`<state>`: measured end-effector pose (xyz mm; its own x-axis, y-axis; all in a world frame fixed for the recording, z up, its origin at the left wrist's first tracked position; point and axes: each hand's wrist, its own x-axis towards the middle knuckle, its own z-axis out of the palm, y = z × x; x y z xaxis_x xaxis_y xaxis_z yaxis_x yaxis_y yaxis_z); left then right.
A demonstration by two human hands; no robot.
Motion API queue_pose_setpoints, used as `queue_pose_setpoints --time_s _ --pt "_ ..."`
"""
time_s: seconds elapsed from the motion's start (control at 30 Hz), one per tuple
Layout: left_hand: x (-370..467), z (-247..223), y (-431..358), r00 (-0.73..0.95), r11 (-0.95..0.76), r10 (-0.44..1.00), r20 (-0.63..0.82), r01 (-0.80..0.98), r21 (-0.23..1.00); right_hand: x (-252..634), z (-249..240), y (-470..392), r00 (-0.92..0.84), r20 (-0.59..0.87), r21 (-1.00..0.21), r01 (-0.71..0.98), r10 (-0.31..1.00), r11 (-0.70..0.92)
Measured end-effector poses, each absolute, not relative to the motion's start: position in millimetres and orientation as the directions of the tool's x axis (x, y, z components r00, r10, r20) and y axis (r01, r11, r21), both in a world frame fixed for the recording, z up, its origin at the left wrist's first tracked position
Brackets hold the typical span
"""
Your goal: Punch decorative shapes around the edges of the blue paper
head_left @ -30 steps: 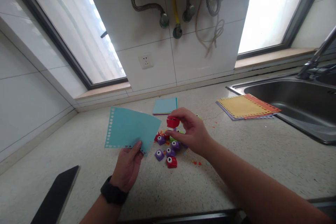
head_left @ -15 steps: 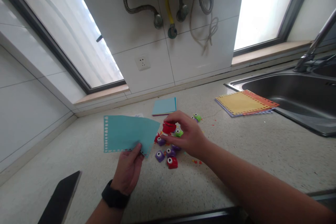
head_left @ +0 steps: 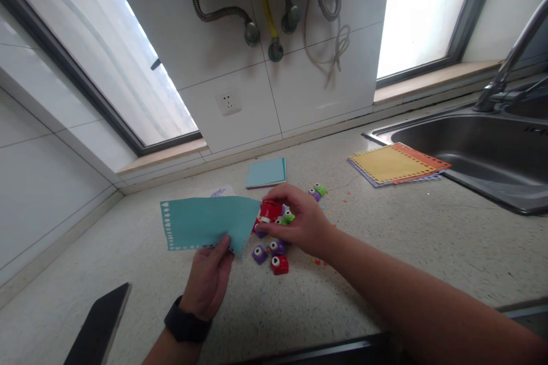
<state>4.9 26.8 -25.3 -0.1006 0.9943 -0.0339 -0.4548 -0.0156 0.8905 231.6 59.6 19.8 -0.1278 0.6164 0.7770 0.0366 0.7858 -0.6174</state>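
Observation:
My left hand (head_left: pixel 210 280) pinches a teal sheet of paper (head_left: pixel 203 221) at its lower edge, thumb on top. Small punched shapes run down the sheet's left side and along its bottom and right edges. A red craft punch (head_left: pixel 269 210) is gripped between the thumb and fingers of my right hand (head_left: pixel 302 219), at the sheet's upper right corner. Whether the paper is inside its slot, I cannot tell. Below lie more punches with eye-like buttons, among them a purple punch (head_left: pixel 259 254), another red punch (head_left: pixel 279 264) and a green punch (head_left: pixel 288 217), partly hidden.
Behind my hands lies a stack of light blue paper (head_left: pixel 266 172). Punched yellow and orange sheets (head_left: pixel 391 164) rest beside the steel sink (head_left: pixel 483 148). Paper bits (head_left: pixel 317 262) are scattered on the counter. A dark flat object (head_left: pixel 97 325) lies at lower left.
My right hand has brought the red punch slightly left, to the corner of the teal sheet. The sheet has tilted a little, and the whole view has shifted slightly.

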Motion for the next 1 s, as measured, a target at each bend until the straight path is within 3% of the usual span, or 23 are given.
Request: queue_pose_setpoints --time_s 0.47,0.8,1.0 --pt "5.5 -24.2 25.1 -0.092 -0.009 0.995 -0.038 -0.464 0.886 225.4 18.1 59.1 -0.194 0.529 -0.849 -0.117 0.826 0.516" --pt "9.5 -19.5 22.6 -0.110 -0.020 0.993 -0.032 -0.443 0.896 220.1 17.3 65.2 -0.324 0.305 -0.942 -0.240 0.896 0.234" --pt "9.1 -21.8 23.0 -0.124 -0.031 0.992 -0.024 -0.420 0.907 218.9 16.8 66.0 -0.372 0.147 -0.974 -0.218 0.917 0.067"
